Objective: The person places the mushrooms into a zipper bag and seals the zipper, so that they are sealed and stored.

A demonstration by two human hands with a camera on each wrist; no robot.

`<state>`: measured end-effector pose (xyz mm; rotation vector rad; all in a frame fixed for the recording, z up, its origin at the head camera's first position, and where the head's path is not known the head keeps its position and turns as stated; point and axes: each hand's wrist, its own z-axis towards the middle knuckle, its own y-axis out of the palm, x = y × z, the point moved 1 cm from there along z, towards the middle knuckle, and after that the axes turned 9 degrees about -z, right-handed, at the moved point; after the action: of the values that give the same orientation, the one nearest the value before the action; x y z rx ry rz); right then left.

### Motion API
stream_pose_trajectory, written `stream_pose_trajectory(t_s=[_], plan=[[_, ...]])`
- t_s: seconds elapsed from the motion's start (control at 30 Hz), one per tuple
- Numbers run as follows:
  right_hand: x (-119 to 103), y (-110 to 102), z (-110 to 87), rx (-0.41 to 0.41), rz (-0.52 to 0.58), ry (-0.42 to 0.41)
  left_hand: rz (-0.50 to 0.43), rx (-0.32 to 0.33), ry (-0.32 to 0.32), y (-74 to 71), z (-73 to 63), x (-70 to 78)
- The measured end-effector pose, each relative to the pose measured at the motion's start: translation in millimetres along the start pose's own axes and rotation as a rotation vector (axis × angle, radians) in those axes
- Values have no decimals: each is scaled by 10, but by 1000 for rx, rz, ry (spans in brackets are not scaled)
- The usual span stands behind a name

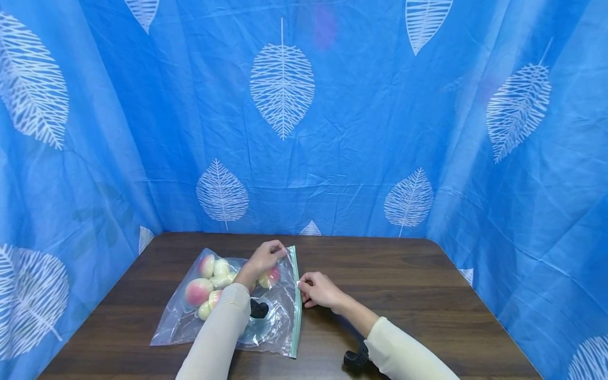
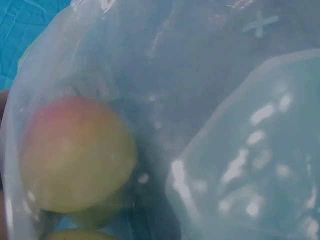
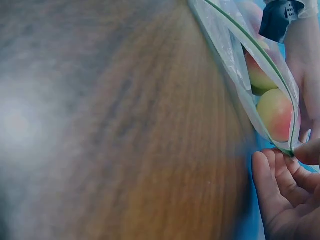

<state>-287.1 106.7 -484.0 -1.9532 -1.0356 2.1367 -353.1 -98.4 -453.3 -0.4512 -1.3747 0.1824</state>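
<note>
A clear zip bag (image 1: 280,327) with a green zip strip (image 1: 297,316) along its right edge lies on the table. Inside are several peach-like fruits (image 1: 198,292), pale yellow blushed with pink; one such fruit (image 2: 77,155) shows close through the plastic in the left wrist view. My left hand (image 1: 266,257) reaches over the bag and pinches its film near the strip's far end. At the strip's middle, my right hand (image 1: 323,290) pinches the edge between thumb and fingers. The right wrist view shows this right hand (image 3: 290,197) at the zip edge, with the fruits behind.
A dark brown wooden table (image 1: 380,274) carries the bag on its left half. Blue curtains (image 1: 332,132) with white leaf prints stand behind and at both sides. A black wrist device (image 1: 258,309) is by the left forearm, another black device (image 1: 356,356) under the right.
</note>
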Motion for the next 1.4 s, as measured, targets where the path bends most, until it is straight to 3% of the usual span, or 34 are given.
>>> stream_pose_trajectory(t_s=[0.27,0.6,1.03,1.4], plan=[[31,14,-51,-22,7,6,-5,0,-22,0,-22,-3],[48,43,-99,-35,16,2,11,12,39,-6,-13,-35],[32,67,-185,-58,36,13,-8,17,5,-12,-13,-37],[11,86,-252,-70,1,-3,-48,45,32,-18,-26,-32]])
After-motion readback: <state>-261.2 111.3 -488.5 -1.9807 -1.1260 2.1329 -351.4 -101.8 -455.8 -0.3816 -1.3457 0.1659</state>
